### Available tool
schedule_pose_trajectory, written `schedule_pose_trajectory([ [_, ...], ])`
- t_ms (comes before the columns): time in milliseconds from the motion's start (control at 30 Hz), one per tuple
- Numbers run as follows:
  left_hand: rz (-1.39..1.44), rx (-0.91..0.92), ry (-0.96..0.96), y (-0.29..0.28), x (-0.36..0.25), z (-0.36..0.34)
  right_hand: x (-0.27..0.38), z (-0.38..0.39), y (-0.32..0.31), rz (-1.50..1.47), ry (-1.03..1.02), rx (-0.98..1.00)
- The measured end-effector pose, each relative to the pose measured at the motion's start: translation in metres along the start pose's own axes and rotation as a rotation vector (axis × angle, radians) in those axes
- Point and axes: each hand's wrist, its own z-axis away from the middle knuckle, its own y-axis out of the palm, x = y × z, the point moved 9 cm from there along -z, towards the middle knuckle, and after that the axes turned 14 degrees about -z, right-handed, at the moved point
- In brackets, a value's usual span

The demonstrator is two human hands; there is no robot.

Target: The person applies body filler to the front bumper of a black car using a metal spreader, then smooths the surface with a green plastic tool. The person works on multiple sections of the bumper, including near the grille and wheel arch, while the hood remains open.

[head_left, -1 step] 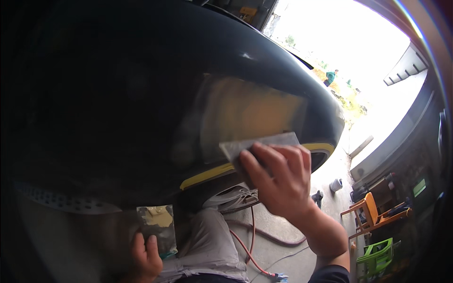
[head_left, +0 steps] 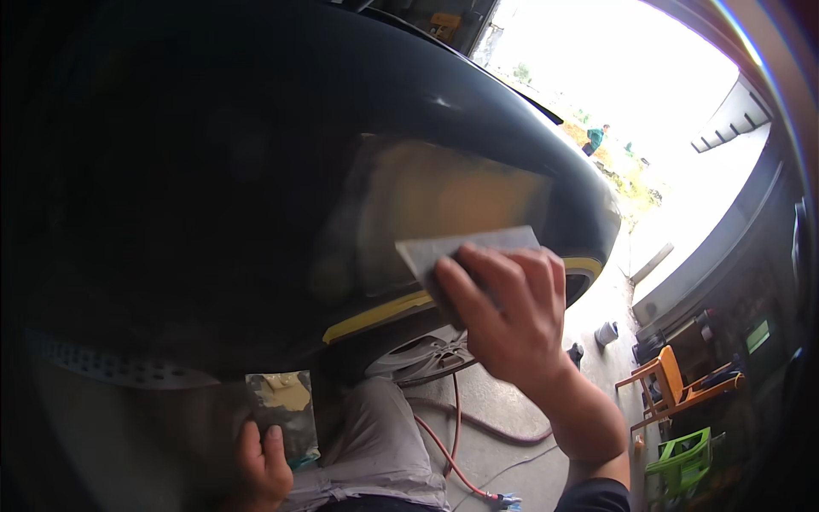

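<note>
A dark car body panel fills the left and middle of the view, with a dull tan patch of body filler spread on it. My right hand grips a flat grey filler spreader, its long edge near the bottom of the patch; I cannot tell whether it touches the panel. Lower down, my left hand holds a small rectangular filler plate smeared with pale yellow filler, thumb on top. Yellow masking tape runs along the wheel arch edge above the wheel.
A red hose and a thicker one lie on the concrete floor. To the right stand an orange wooden chair, a green stool and a grey can. A person is outside the bright doorway.
My right hand has shifted slightly upward with the spreader over the lower part of the patch. My left hand and its plate have hardly moved.
</note>
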Motion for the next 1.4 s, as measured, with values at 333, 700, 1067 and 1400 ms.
schedule_pose_trajectory([
  [333,0.034,-0.038,-0.011,-0.003,0.008,-0.001,-0.027,-0.041,0.019,0.033,0.083,-0.229],
  [700,-0.117,0.028,-0.074,0.006,0.011,-0.008,-0.013,-0.041,0.046,-0.021,0.142,0.027],
  [1067,-0.01,-0.026,-0.004,0.012,-0.003,-0.007,0.016,0.025,0.061,-0.045,0.026,0.266],
  [1400,-0.032,0.001,0.0,0.007,0.0,0.006,-0.006,0.039,0.011,-0.065,0.02,0.093],
])
